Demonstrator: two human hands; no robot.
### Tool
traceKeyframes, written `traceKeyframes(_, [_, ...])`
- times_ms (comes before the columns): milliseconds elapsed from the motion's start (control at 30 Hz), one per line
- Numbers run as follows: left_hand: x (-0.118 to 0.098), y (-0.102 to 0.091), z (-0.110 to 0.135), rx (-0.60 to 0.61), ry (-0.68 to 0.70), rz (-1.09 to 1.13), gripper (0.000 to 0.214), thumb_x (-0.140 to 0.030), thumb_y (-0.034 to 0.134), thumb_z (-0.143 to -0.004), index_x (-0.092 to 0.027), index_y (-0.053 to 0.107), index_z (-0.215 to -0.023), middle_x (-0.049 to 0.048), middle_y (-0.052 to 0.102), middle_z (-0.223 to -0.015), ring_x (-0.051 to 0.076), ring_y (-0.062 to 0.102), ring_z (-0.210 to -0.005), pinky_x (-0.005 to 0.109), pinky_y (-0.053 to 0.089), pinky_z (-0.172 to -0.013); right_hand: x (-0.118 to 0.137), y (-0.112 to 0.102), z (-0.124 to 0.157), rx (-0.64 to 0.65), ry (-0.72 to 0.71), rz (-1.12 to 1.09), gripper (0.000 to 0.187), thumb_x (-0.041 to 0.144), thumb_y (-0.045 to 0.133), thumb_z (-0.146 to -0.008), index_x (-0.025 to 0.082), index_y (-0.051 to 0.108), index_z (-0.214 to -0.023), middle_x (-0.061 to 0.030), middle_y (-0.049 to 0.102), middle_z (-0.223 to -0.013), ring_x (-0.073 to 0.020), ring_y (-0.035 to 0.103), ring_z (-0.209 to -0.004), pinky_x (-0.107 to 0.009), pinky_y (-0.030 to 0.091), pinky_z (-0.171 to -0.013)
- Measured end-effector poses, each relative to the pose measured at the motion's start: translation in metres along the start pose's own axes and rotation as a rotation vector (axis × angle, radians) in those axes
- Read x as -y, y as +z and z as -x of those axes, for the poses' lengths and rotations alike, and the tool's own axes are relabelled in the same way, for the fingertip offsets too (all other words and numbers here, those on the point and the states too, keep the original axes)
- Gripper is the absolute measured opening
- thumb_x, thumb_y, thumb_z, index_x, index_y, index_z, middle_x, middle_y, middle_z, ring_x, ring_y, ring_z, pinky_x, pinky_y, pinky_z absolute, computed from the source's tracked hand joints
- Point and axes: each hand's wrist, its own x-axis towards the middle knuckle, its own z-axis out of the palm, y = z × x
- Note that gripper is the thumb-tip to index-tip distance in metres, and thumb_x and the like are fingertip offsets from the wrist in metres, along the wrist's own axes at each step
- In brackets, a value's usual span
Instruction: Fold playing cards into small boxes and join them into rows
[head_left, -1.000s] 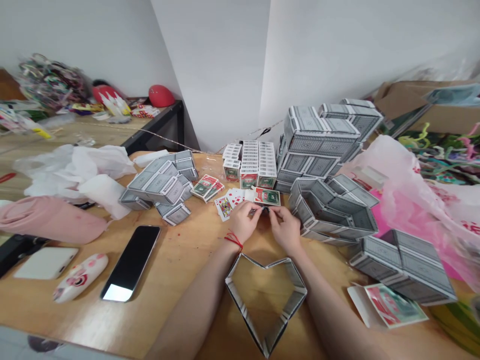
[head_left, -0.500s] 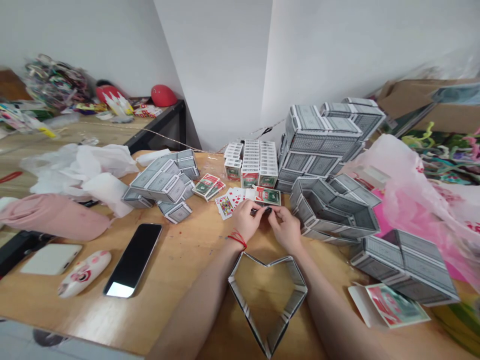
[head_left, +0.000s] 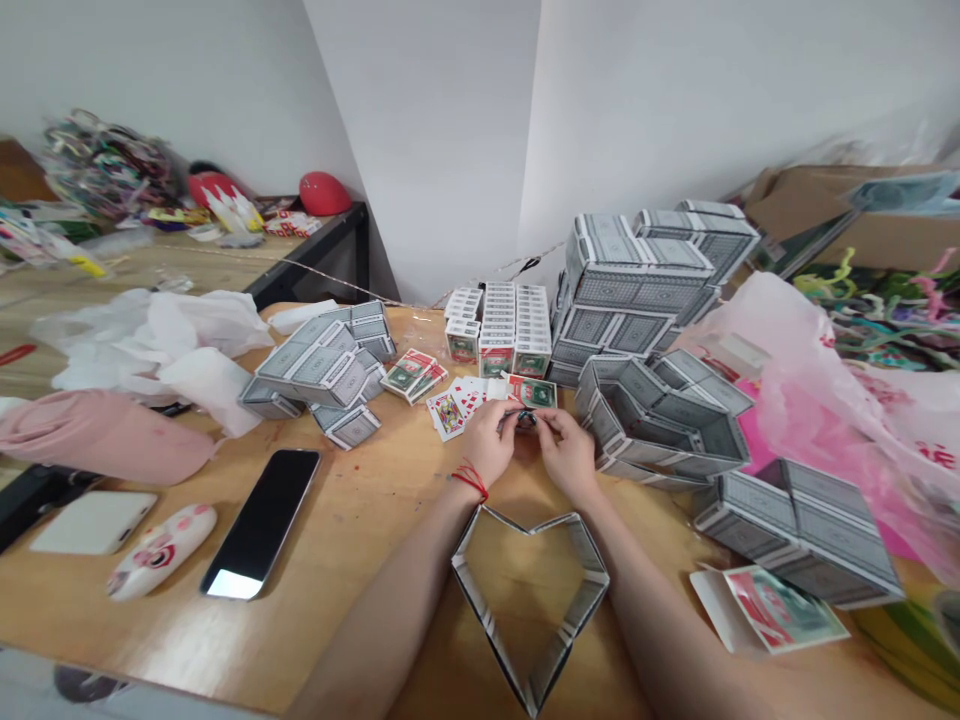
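My left hand (head_left: pixel 489 442), with a red string round its wrist, and my right hand (head_left: pixel 568 456) meet over the table. Between them they pinch a small dark piece (head_left: pixel 528 418), mostly covered by fingers; its kind is unclear. Just beyond lie loose playing cards (head_left: pixel 450 414) face up and a red-and-green card box (head_left: pixel 534 391). Nearer to me, a heart-shaped ring of joined cards (head_left: pixel 592 583) stands on edge between my forearms. Right of my right hand sits an open, walled shape built from grey patterned cards (head_left: pixel 664 425).
Rows of card boxes (head_left: pixel 496 330) stand at the back of the wooden table (head_left: pixel 360 530). Stacked grey card blocks (head_left: pixel 637 270) rise behind on the right, a smaller card structure (head_left: pixel 315 360) on the left. A phone (head_left: pixel 262 520) and an opened card box (head_left: pixel 784 608) lie nearer.
The small dark piece has turned slightly between my fingers and shows a lighter, patterned face. Both hands stay at nearly the same place. The whole view has shifted a little.
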Motion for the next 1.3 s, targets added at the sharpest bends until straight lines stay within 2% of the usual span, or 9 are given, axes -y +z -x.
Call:
traceKeyframes(167, [-0.0018, -0.0008, -0.001, -0.1, -0.08, 0.006, 0.01, -0.025, 0.057, -0.074, -0.017, 0.056, -0.082, 0.0029, 0.062, -0.079, 0.014, 0.057, -0.076, 0.027, 0.045, -0.071, -0.0013, -0.0013, 0.0002, -0.035, 0.017, 0.041, 0.021, 0.033, 0.042, -0.08, 0.019, 0.057, -0.085, -0.0062, 0.066, -0.084, -0.0185, 0.062, -0.075, -0.031, 0.048, -0.068])
traceKeyframes(300, [-0.001, -0.0015, -0.0012, -0.077, -0.083, -0.002, 0.006, -0.02, 0.053, -0.077, -0.017, 0.057, -0.079, 0.0028, 0.062, -0.078, 0.013, 0.056, -0.073, 0.027, 0.044, -0.069, 0.0021, -0.0039, 0.0003, -0.045, 0.004, 0.091, 0.02, 0.028, 0.039, -0.08, 0.02, 0.056, -0.082, -0.0042, 0.065, -0.078, -0.0176, 0.06, -0.069, -0.029, 0.046, -0.063])
traceKeyframes(500, [0.0052, -0.0017, -0.0011, -0.096, -0.065, -0.006, 0.012, -0.012, 0.047, -0.077, -0.017, 0.058, -0.081, 0.0037, 0.063, -0.08, 0.015, 0.057, -0.078, 0.028, 0.045, -0.071, 0.0022, -0.0049, -0.0001, -0.058, 0.014, 0.092, 0.021, 0.025, 0.037, -0.079, 0.02, 0.057, -0.083, -0.0039, 0.065, -0.078, -0.0179, 0.058, -0.069, -0.028, 0.045, -0.062])
traceKeyframes(767, [0.005, -0.0047, -0.0012, -0.068, -0.011, -0.058, 0.029, -0.002, 0.039, -0.074, -0.019, 0.059, -0.085, 0.004, 0.063, -0.085, 0.016, 0.057, -0.086, 0.03, 0.045, -0.076, 0.0018, -0.0038, -0.0005, -0.051, 0.025, 0.047, 0.02, 0.029, 0.04, -0.079, 0.02, 0.056, -0.086, -0.0051, 0.064, -0.081, -0.018, 0.059, -0.072, -0.029, 0.046, -0.066])
traceKeyframes(1033, [0.002, -0.006, 0.0014, 0.013, 0.051, -0.068, 0.03, -0.001, 0.038, -0.074, -0.018, 0.058, -0.088, 0.0039, 0.062, -0.086, 0.016, 0.055, -0.086, 0.03, 0.044, -0.078, 0.0063, -0.0041, -0.001, -0.021, 0.008, 0.036, 0.022, 0.035, 0.045, -0.079, 0.02, 0.059, -0.084, -0.0039, 0.065, -0.081, -0.0171, 0.06, -0.071, -0.029, 0.047, -0.068])
traceKeyframes(1300, [0.0022, -0.0075, 0.0018, 0.024, 0.061, -0.073, 0.033, 0.001, 0.038, -0.073, -0.019, 0.058, -0.091, 0.0035, 0.062, -0.088, 0.016, 0.055, -0.087, 0.03, 0.044, -0.077, 0.0039, -0.0053, -0.0005, -0.031, -0.018, 0.111, 0.026, 0.022, 0.035, -0.079, 0.02, 0.059, -0.091, -0.0048, 0.066, -0.087, -0.0187, 0.061, -0.079, -0.031, 0.046, -0.07])
